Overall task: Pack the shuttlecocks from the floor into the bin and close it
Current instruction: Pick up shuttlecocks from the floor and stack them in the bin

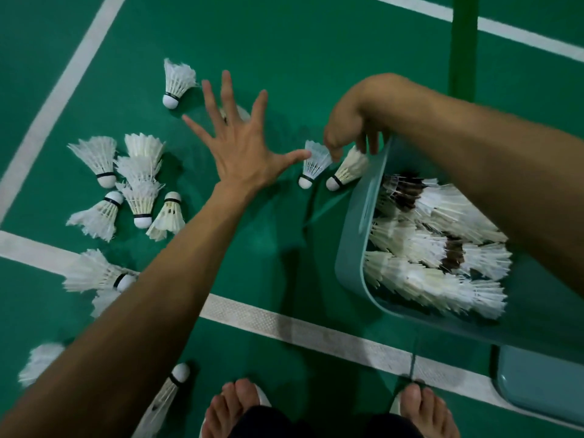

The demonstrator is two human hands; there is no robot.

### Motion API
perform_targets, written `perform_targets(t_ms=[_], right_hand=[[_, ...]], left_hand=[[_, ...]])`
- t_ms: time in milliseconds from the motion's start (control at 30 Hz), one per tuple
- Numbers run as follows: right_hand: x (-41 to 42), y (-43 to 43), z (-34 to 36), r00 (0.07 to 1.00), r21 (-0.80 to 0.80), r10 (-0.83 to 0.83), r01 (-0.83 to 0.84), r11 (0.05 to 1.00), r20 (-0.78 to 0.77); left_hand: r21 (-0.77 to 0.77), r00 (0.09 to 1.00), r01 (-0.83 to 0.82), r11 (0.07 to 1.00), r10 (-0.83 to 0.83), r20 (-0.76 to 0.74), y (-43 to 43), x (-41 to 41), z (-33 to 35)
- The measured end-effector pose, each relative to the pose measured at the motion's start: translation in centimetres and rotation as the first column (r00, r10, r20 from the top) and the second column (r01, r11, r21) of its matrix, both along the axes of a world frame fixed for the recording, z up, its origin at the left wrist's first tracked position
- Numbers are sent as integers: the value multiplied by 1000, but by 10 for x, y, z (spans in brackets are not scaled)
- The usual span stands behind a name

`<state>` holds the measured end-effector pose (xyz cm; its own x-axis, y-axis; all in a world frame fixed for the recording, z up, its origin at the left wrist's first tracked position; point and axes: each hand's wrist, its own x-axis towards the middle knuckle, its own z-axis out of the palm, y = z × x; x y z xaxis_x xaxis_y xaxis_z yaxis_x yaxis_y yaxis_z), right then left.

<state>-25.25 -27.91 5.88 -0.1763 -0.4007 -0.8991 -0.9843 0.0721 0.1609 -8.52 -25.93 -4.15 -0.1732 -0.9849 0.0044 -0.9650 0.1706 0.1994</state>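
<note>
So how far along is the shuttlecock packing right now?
Partly done: the bin already holds many shuttlecocks. The right hand pinches one shuttlecock at its rim; the left hand is spread open. Left: loose shuttlecocks on the floor, and the lid is off.

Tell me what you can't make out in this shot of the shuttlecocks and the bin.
All head view.
Right hand: its knuckles hide the fingertips; grip on the two shuttlecocks by the bin unclear.
Shuttlecock under the left hand: mostly covered by the left hand.
Bin's far side: hidden by the right forearm.
Teal lid: cut by the right edge.
Lower-left shuttlecock: blurred.
</note>
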Motion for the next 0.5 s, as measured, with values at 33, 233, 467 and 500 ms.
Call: perform_targets(t_ms=[33, 233, 467, 500], right_hand=[[0, -1, -3, 1000, 7, -20, 20, 1000, 22], [21, 6, -18, 986, -54, -55, 64, 996, 159], [36, 29, -5, 974, -333, -5, 82, 939, 225], [35, 31, 0, 973, -435, -9, 112, 894, 231]], left_hand=[[30, 1000, -8, 1000, 8, -16, -7, 4, -3], [197, 982, 77, 977, -40, -184, -17, 23, -24], [172, 887, 19, 985, 63, -457, 37, 11, 0], [152, 850, -50, 987, 122, -513, 43, 9, 7]])
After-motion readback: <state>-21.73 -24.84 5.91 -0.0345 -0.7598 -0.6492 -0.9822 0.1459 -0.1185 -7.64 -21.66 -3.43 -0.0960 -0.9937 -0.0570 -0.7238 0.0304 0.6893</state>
